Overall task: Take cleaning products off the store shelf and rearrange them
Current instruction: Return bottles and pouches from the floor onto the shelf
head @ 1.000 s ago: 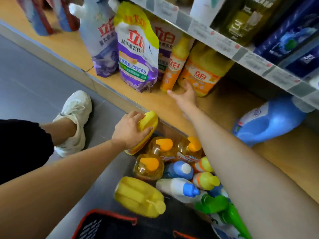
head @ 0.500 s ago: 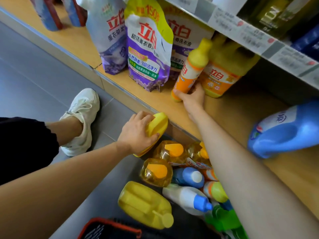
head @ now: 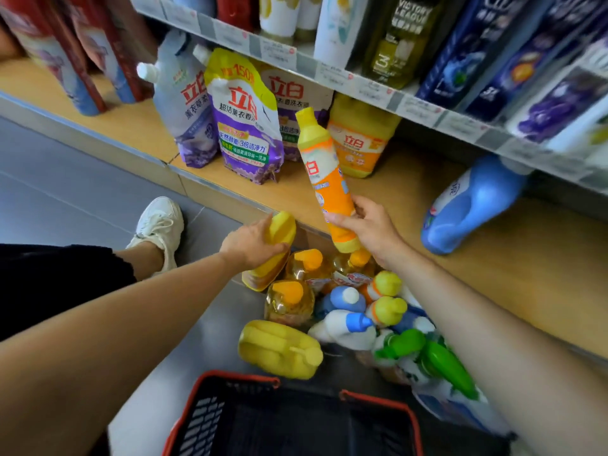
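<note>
My right hand (head: 368, 225) grips the lower part of a slim orange bottle with a yellow cap (head: 320, 166), lifted off the wooden bottom shelf (head: 493, 274) and tilted left above its front edge. My left hand (head: 251, 243) holds the top of a yellow jug (head: 279, 248) that stands on the floor against the shelf front. On the shelf behind stand purple-and-white refill pouches (head: 245, 126), an orange-labelled yellow jug (head: 358, 139) and a blue bottle lying on its side (head: 470, 205).
Several bottles crowd the floor below my hands: clear yellow ones with orange caps (head: 292, 297), blue-capped ones (head: 345, 320), green sprayers (head: 437, 360), and a yellow jug on its side (head: 279, 348). A red-rimmed basket (head: 230, 380) sits nearest me. My white shoe (head: 161, 225) rests at left.
My right hand reached the slim orange bottle on the shelf, gripped its base, and lifted it off toward me. My left hand stayed on the yellow jug.
</note>
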A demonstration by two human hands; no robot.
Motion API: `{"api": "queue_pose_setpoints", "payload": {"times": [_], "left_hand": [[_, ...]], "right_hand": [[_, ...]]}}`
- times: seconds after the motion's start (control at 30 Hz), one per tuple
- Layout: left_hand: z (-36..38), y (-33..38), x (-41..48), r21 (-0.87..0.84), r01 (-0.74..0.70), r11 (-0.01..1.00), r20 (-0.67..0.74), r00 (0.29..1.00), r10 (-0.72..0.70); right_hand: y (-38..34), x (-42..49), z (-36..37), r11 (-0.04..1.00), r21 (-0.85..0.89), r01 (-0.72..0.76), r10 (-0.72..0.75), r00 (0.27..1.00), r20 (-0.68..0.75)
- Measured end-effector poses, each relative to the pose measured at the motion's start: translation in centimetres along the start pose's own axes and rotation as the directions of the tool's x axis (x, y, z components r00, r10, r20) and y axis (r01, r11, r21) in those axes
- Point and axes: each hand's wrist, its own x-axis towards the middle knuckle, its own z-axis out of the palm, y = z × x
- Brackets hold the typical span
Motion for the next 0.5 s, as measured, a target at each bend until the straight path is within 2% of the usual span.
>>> {"api": "queue_pose_setpoints", "payload": {"times": [0.07,0.13,0.17,0.23,0.3,0.37,0.5], "left_hand": [[-1.6,1.4,-1.5,-0.039,-0.006,0.999,-0.043,0.999,0.004],[-3.2,3.4,-3.3,-0.232,-0.046,0.972,-0.052,0.998,0.035],[-4.0,4.8,-4.3,-0.381,-0.077,0.921,-0.033,0.997,0.07],[-5.6,7.8,-6.7,-0.669,-0.102,0.736,0.01,0.989,0.146],[-7.1,10.7,-9.2,-0.831,-0.072,0.551,0.042,0.98,0.192],[-8.2,12.8,-11.3,-0.9,-0.016,0.436,0.088,0.973,0.216],[-9.1,14.8,-14.8,-0.926,0.006,0.378,0.111,0.96,0.258]], "right_hand": [[-1.2,-3.2,-0.4,0.994,0.09,-0.064,0.062,0.998,0.024],[-2.7,-6.2,-0.8,0.982,0.142,-0.124,0.12,0.992,0.031],[-3.3,-7.7,-1.0,0.975,0.168,-0.149,0.144,0.989,0.039],[-4.6,-10.7,-1.3,0.958,0.221,-0.182,0.175,0.983,0.05],[-5.8,-13.6,-1.5,0.95,0.249,-0.19,0.183,0.982,0.053],[-7.0,-16.3,-1.7,0.948,0.259,-0.183,0.175,0.983,0.052],[-8.1,-20.2,-1.8,0.958,0.257,-0.127,0.124,0.992,0.03]]}}
